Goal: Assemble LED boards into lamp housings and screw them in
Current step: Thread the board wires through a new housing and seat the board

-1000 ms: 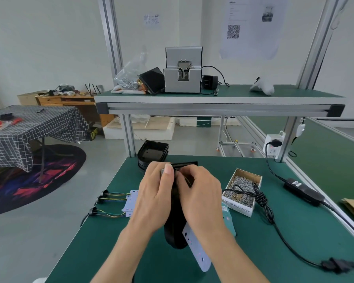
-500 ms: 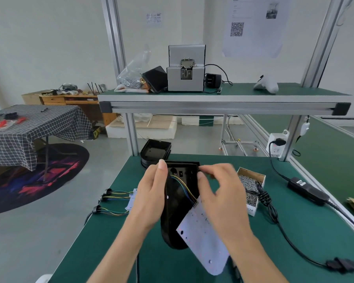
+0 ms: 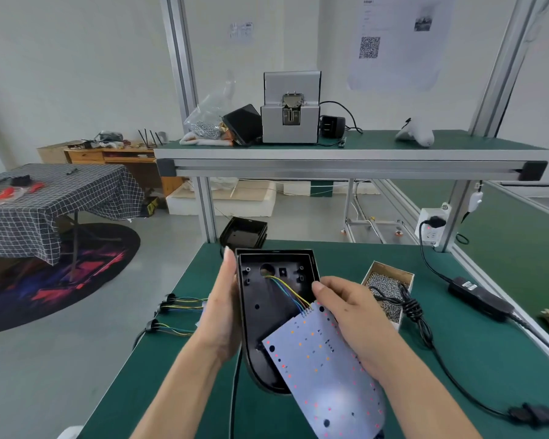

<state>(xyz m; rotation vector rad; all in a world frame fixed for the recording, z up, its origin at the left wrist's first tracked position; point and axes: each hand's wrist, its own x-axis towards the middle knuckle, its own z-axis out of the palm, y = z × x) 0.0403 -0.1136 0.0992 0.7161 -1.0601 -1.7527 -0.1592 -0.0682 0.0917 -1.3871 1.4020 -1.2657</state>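
Note:
A black lamp housing (image 3: pixel 263 312) is held tilted above the green bench, its open inside facing me. My left hand (image 3: pixel 222 308) grips its left edge. A white LED board (image 3: pixel 327 372) dotted with red and orange LEDs hangs out of the housing's lower right. Coloured wires (image 3: pixel 290 293) run from the board to a round hole in the housing. My right hand (image 3: pixel 352 321) holds the board by its right edge, thumb over the top corner near the wires.
A cardboard box of screws (image 3: pixel 389 289) stands right of the hands, with a black cable and power adapter (image 3: pixel 479 299) beyond. More housings (image 3: pixel 243 236) are stacked at the bench's far edge. Spare wired boards (image 3: pixel 178 315) lie at left. A screw feeder (image 3: pixel 290 109) sits on the shelf.
The housing has turned from edge-on to open side up. The LED board has swung out from behind it to the lower right, and my right hand slid from the housing top to the board.

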